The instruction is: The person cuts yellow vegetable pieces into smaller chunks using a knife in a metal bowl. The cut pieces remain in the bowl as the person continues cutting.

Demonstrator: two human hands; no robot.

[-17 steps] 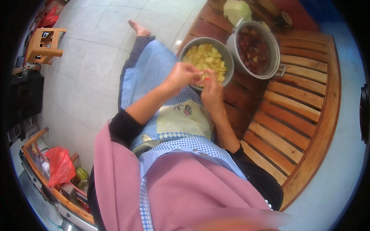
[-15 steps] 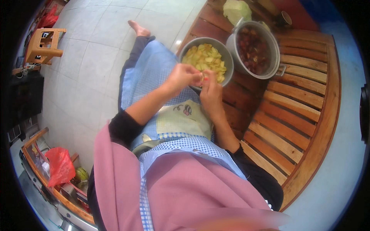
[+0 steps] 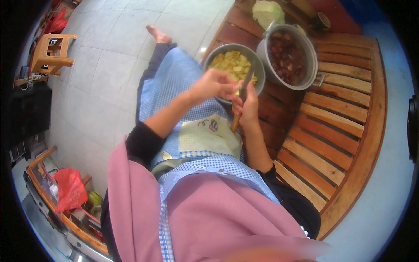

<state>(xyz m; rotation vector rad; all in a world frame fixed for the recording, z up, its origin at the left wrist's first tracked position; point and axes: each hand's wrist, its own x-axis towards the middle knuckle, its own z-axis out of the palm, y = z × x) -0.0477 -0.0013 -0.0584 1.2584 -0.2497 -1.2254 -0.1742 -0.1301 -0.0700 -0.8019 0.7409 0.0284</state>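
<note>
My right hand (image 3: 249,105) is closed around a knife (image 3: 235,122) with a wooden handle, its blade pointing up and away over the bowl. My left hand (image 3: 212,85) pinches a small pale yellow piece (image 3: 237,92) close to the blade; fingers partly cover it, so its kind is unclear. Just beyond both hands sits a round grey metal bowl (image 3: 260,87), with many yellow cut pieces (image 3: 231,62) in it. To its right stands a large metal pot (image 3: 313,70) with dark reddish-brown chunks (image 3: 286,56) inside.
A pale green cabbage (image 3: 268,15) lies behind the pot on the slatted wooden bench (image 3: 331,126). A cup (image 3: 323,20) rests on its side at the far right. On the left are a tan plastic stool (image 3: 52,54) and a red plastic bag (image 3: 70,188).
The knife has turned into plain view, its blade now upright and its handle toward me. My right hand has rotated, and my left hand has shifted slightly.
</note>
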